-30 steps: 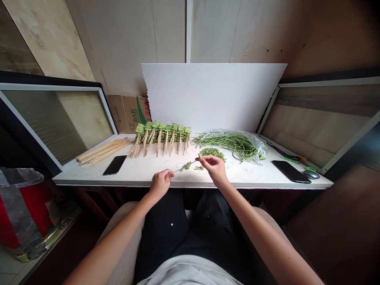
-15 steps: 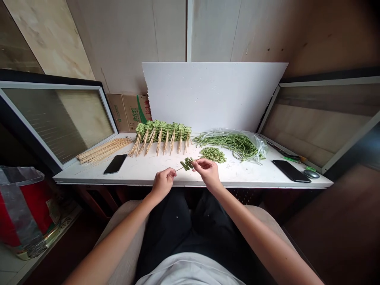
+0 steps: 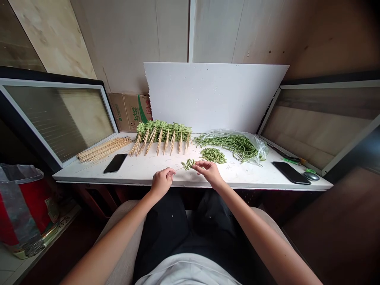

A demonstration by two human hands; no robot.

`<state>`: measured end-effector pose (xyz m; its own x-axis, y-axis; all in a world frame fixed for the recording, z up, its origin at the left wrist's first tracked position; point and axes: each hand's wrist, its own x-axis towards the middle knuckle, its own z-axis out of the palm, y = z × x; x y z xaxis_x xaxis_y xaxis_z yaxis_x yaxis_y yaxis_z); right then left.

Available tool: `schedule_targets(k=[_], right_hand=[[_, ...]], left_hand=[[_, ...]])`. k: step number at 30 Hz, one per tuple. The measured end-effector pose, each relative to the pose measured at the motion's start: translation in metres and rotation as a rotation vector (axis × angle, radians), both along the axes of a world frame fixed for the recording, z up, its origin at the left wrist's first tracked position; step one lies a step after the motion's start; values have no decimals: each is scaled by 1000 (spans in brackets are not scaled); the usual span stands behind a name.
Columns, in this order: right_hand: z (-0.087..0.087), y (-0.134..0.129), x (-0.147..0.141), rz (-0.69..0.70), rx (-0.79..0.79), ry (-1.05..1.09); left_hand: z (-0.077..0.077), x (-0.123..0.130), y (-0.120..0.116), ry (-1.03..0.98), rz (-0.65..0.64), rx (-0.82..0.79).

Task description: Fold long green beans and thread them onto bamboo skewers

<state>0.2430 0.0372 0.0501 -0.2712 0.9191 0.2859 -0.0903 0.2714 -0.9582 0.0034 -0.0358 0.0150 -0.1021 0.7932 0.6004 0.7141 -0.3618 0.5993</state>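
1. A thin bamboo skewer (image 3: 179, 168) is held almost level, slanting slightly down toward the left.
2. Folded green yardlong beans (image 3: 188, 164) are threaded onto its right part in a short zigzag row.

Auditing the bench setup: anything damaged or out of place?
The white foam board propped behind the white tabletop has a ragged, torn-looking left edge, unlike its straight top edge. The cut green beans on bamboo skewers sit in a tidy row.

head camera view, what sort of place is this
Probably a makeshift food-prep corner, perhaps at home or behind a small stall: a white counter holds loose wooden skewers, a row of skewered green beans and long beans on a plastic bag.
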Motion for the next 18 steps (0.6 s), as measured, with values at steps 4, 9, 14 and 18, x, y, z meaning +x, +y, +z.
schedule_targets(k=[4,9,14,18], right_hand=[[-4,2,0,-20,25,-25],[-3,6,4,-10,50,-55],[-6,27,31,-159,312,-308],[-22,48,57,-371,560,-746]], left_hand=[[-2,0,1,16,9,-12],[-5,-1,3,21,7,-7],[-8,-4,5,-17,21,-15],[-10,-5,6,-44,10,-32]])
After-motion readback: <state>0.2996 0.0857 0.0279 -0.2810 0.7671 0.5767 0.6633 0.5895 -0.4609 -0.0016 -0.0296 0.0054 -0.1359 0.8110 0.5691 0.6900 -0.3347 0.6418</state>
